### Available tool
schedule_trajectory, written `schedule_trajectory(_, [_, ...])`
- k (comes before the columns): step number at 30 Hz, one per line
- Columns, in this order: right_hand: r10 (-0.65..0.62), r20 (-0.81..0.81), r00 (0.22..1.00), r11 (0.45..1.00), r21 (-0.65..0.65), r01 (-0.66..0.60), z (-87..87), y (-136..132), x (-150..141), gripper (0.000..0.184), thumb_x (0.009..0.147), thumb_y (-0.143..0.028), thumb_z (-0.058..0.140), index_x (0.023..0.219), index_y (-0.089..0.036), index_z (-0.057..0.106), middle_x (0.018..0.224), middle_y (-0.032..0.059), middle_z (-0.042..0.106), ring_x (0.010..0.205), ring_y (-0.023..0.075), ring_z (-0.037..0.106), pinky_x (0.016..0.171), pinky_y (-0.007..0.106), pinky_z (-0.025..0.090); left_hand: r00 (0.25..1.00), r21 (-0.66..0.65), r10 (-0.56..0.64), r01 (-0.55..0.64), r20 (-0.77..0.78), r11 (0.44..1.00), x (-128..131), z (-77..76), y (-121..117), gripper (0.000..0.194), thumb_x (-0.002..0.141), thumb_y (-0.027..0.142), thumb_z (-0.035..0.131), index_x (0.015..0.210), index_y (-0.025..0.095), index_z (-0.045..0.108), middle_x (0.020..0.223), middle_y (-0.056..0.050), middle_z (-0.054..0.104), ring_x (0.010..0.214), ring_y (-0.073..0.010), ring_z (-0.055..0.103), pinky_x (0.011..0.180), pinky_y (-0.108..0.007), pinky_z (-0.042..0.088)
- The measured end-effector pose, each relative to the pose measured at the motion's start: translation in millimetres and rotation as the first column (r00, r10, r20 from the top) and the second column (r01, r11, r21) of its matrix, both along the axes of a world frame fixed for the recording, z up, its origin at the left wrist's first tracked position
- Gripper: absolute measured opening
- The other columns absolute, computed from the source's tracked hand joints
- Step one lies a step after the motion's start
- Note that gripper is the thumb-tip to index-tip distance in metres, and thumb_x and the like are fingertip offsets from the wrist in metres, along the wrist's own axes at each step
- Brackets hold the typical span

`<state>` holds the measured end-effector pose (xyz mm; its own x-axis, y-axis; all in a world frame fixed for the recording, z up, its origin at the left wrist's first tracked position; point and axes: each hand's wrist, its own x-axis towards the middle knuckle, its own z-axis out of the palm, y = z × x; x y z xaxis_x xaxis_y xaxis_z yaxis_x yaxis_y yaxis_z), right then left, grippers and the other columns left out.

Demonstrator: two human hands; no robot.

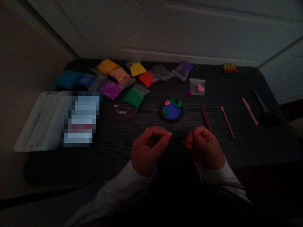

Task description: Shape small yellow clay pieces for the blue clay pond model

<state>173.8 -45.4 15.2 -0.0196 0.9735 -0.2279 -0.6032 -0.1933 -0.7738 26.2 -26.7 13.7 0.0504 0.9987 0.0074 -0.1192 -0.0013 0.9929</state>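
My left hand [148, 148] is curled over the near part of the dark table [248, 148], its fingers pinched on a small yellow bit of clay [169, 133]. My right hand [204, 146] is closed beside it; what its fingertips hold is hidden. Just beyond both hands lies a round clay pond [172, 110], blue with a brown rim, green pads and a pink flower.
Several bags of coloured clay [120, 78] lie along the back left, and a small bag with pink clay [197, 86] sits behind the pond. Pink modelling tools [227, 121] and black scissors [265, 110] lie right. A white sheet [44, 119] and a round clear lid [121, 111] lie left.
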Motion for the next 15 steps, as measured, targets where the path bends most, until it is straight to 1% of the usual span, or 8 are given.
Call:
schedule_trajectory(2, [-0.001,0.012,1.000,1.000,-0.005,0.001,-1.5,-0.6,0.2,0.008,0.067,-0.024,0.065,0.072,-0.021,0.059,0.061,-0.0043,0.063,0.052,0.0077,0.056,0.050,0.021,0.041,1.000,-0.013,0.001,-0.001,-0.010,1.000,-0.4,1.5,0.2,0.008,0.068,0.010,0.060,0.068,0.018,0.061,0.072,0.002,0.061,0.070,-0.0087,0.056,0.064,-0.019,0.045])
schedule_trajectory(4, [-0.006,0.014,1.000,1.000,0.002,0.006,-2.4,-0.7,0.1,0.008,0.070,-0.028,0.061,0.074,-0.021,0.060,0.060,-0.0040,0.063,0.052,0.0081,0.056,0.050,0.022,0.042,1.000,-0.020,0.003,-0.003,-0.008,1.000,-0.2,2.2,0.4,0.007,0.068,0.010,0.060,0.068,0.018,0.061,0.072,0.002,0.061,0.070,-0.0088,0.056,0.064,-0.019,0.045])
schedule_trajectory(8, [-0.016,0.002,1.000,1.000,0.027,0.016,-2.6,0.0,0.0,0.017,0.076,-0.036,0.053,0.067,-0.022,0.057,0.057,-0.0041,0.059,0.048,0.0079,0.052,0.047,0.023,0.040,1.000,-0.032,0.004,-0.003,0.029,0.999,1.1,0.2,0.3,0.008,0.068,0.011,0.060,0.069,0.018,0.061,0.072,0.002,0.061,0.070,-0.0086,0.056,0.064,-0.019,0.045])
schedule_trajectory(11, [-0.014,-0.003,1.000,0.999,0.039,0.014,-2.3,0.5,0.4,0.018,0.072,-0.038,0.057,0.064,-0.022,0.054,0.054,-0.0051,0.056,0.046,0.0076,0.048,0.047,0.023,0.038,0.998,-0.028,0.007,-0.006,0.055,1.000,1.3,-1.0,-0.6,0.009,0.068,0.010,0.060,0.070,0.019,0.061,0.073,0.002,0.061,0.071,-0.0081,0.056,0.065,-0.018,0.044])
schedule_trajectory(13, [-0.010,-0.002,1.000,0.999,0.041,0.010,-2.5,0.4,0.8,0.015,0.067,-0.034,0.064,0.065,-0.022,0.054,0.055,-0.0059,0.057,0.046,0.0071,0.048,0.048,0.023,0.038,0.999,-0.024,0.011,-0.010,0.047,1.000,0.9,-0.2,-1.1,0.010,0.068,0.010,0.060,0.069,0.019,0.061,0.072,0.003,0.061,0.071,-0.0079,0.056,0.065,-0.018,0.044])
schedule_trajectory(15, [-0.001,0.004,1.000,0.999,0.038,0.001,-3.0,0.1,1.1,0.013,0.064,-0.028,0.067,0.067,-0.022,0.056,0.057,-0.0062,0.058,0.048,0.0065,0.050,0.049,0.022,0.038,0.999,-0.028,0.011,-0.010,0.030,1.000,0.3,1.1,-1.4,0.009,0.068,0.010,0.060,0.069,0.019,0.061,0.072,0.003,0.061,0.070,-0.0078,0.056,0.064,-0.018,0.044])
